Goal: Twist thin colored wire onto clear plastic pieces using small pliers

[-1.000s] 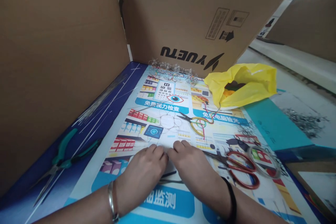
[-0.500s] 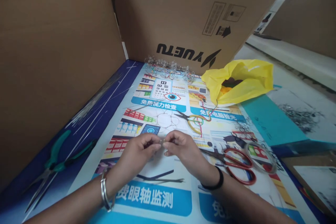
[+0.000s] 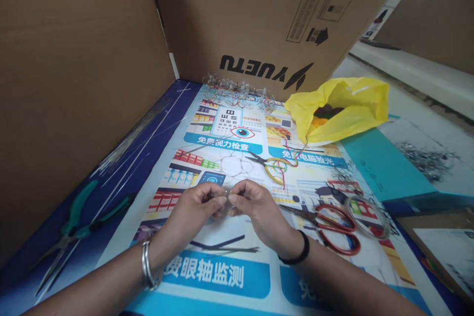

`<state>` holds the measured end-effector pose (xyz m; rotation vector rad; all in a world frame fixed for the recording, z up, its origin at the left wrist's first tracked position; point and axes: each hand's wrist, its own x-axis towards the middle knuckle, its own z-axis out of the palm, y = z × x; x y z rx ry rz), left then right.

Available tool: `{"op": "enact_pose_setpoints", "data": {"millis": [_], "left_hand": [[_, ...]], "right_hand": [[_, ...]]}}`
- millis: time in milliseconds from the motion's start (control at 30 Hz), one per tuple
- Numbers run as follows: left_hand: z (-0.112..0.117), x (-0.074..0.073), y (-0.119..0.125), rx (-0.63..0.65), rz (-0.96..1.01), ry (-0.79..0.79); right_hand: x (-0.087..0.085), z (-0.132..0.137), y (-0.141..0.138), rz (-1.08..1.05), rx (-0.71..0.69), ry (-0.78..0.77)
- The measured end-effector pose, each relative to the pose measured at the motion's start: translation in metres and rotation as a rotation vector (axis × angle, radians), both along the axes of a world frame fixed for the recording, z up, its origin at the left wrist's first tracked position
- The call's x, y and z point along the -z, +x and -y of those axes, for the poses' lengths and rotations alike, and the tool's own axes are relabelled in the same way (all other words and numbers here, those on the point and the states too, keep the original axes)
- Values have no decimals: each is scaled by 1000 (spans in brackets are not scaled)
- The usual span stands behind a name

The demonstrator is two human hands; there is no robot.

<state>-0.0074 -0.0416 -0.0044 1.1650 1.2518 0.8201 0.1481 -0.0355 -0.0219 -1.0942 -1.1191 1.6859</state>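
Observation:
Over the middle of the printed poster (image 3: pixel 255 229), my left hand (image 3: pixel 202 203) and my right hand (image 3: pixel 255 203) are pinched with fingertips nearly touching. Between them shows a tiny, thin, shiny piece, perhaps wire, too small to make out. Just beyond the hands lies a flower-shaped loop of thin wire (image 3: pixel 237 165). Yellow-handled pliers (image 3: pixel 272 165) rest past it, with red and green threads by the handles. Red-handled scissors (image 3: pixel 336 227) lie right of my right hand, beside a clear roll (image 3: pixel 368 217). Dark strips (image 3: pixel 222 246) lie in front of my wrists.
Cardboard walls (image 3: pixel 85 59) stand left and behind. Green-handled pliers (image 3: pixel 77 227) and thin wires (image 3: pixel 137 128) lie at left. Wire pieces (image 3: pixel 240 94) line the back. A yellow bag (image 3: pixel 348 113) sits right, near a turquoise sheet (image 3: pixel 385 168) and a dark wire heap (image 3: pixel 425 158).
The view has shifted slightly. My two hands stay pinched together in nearly the same place, with fingertips a little closer. Other objects lie as before.

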Motion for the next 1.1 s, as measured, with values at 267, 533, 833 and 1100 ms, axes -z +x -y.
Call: {"op": "enact_pose_setpoints", "data": {"millis": [267,533,833,1100], "left_hand": [[-12,-7,-20,161,-217,133],[-42,-22,-68,218,-789,490],[-48,-12,-76,283,-929,480],[-49,-16,-76,331,-950,473]], "right_hand": [[-9,-6,11,267,-203,118],[-36,12,20,1166,-796,824],[-19,25,17,1304,-841,1041],[-28,27,18,1323,-908,1074]]}}
